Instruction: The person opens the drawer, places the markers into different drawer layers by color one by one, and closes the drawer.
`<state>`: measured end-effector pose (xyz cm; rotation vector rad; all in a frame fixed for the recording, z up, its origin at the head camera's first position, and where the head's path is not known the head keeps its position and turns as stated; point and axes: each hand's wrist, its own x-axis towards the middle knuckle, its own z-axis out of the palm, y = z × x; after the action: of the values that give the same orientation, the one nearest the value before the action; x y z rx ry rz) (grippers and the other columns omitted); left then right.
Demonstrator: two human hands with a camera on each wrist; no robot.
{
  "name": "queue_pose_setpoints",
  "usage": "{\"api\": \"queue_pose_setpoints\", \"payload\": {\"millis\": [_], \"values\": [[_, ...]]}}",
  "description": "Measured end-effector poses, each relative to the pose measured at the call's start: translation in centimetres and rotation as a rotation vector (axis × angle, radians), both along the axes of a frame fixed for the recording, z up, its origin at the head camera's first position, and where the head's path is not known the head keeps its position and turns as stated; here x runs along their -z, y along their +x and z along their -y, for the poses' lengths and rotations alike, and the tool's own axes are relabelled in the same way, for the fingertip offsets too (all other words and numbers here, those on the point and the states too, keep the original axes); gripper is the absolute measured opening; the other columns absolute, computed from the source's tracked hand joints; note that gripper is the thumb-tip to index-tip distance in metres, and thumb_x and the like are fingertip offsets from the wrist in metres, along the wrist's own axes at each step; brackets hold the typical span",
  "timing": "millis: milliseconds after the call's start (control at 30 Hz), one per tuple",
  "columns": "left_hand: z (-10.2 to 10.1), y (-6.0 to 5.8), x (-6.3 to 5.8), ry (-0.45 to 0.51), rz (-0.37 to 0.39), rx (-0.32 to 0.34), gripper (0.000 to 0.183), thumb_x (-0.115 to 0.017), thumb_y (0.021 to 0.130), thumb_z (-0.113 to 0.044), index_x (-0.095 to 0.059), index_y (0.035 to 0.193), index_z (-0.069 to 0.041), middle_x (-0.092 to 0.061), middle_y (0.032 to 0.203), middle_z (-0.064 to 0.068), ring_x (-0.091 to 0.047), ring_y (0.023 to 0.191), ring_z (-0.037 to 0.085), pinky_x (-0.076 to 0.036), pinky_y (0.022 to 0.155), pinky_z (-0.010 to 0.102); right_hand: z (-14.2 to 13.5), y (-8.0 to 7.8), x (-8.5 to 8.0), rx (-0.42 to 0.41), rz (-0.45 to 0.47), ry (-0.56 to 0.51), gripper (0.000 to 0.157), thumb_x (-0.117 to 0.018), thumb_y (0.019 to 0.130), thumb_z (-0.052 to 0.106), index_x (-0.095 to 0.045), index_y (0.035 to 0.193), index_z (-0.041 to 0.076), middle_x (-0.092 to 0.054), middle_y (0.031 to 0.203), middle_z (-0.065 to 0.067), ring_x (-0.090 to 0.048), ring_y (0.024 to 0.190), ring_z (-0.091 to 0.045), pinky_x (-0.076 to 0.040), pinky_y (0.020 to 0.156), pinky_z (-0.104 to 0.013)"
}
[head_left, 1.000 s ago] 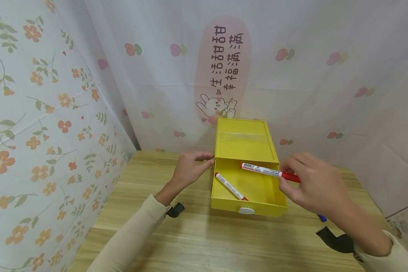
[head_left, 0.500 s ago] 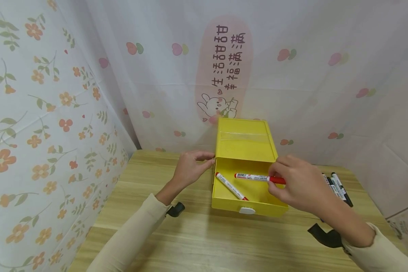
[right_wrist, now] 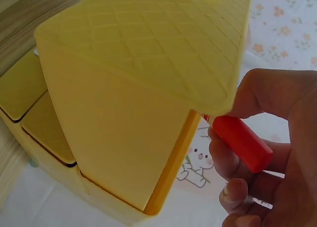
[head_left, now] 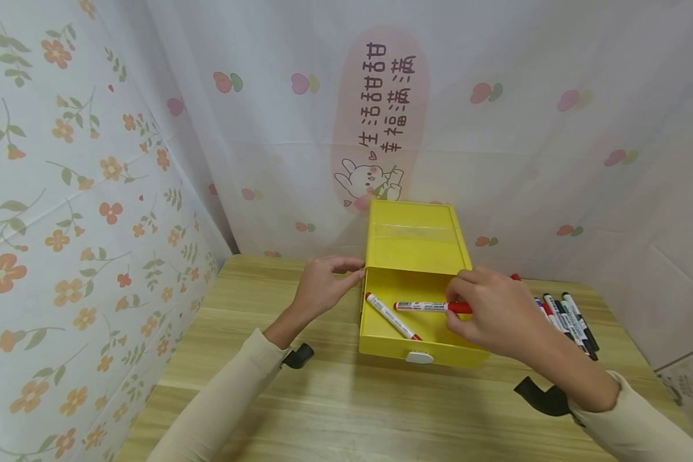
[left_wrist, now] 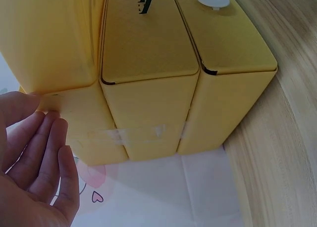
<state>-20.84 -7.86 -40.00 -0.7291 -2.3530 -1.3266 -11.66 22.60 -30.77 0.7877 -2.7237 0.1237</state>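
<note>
Head view: the right hand [head_left: 493, 314] is pinching a red-capped marker [head_left: 424, 307] by its cap end, over the open yellow drawer [head_left: 381, 346]; a second marker [head_left: 391, 316] is lying slanted in the drawer's left part. The left hand [head_left: 326, 285], fingers fairly straight, is touching the cabinet [head_left: 418, 237] beside the drawer's left wall. Because the pinch is gripping only one end, the marker could be tipping and landing across the other; knuckles bumping the drawer's right wall could be shifting it.
</note>
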Motion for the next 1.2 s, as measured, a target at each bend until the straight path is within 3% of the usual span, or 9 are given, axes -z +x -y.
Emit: {"api": "queue_pose_setpoints", "payload": {"millis": [367,733,1200], "values": [[0.1,0.1,0.1,0.002,0.0,-0.005,0.019,-0.085,0.098,-0.014,-0.087,0.114,-0.005,-0.084,0.107,0.007,-0.082,0.098,0.027,-0.066,0.086,0.043,0.9,0.0,0.0,0.022,0.068,0.073,0.02,-0.091,0.083,0.029,-0.073,0.087,0.021,-0.063,0.081,0.008,-0.052,0.075,-0.016,-0.044,0.056,-0.029],[0.1,0.1,0.1,0.005,-0.001,0.002,0.019,-0.085,0.098,-0.013,-0.086,0.114,-0.005,-0.084,0.107,0.007,-0.082,0.099,0.028,-0.066,0.086,0.044,1.5,0.1,-0.2,-0.008,0.084,0.136,0.024,-0.092,0.083,0.029,-0.069,0.081,0.022,-0.055,0.075,0.01,-0.049,0.07,-0.014,-0.041,0.05,-0.028],[0.1,0.1,-0.1,-0.01,0.001,0.003,0.019,-0.084,0.099,-0.015,-0.086,0.114,-0.005,-0.084,0.107,0.007,-0.082,0.099,0.028,-0.066,0.086,0.046,2.2,-0.7,-0.4,-0.049,0.208,0.189,0.023,-0.091,0.086,0.029,-0.072,0.078,0.02,-0.057,0.072,0.01,-0.048,0.066,-0.013,-0.04,0.052,-0.026]]}}
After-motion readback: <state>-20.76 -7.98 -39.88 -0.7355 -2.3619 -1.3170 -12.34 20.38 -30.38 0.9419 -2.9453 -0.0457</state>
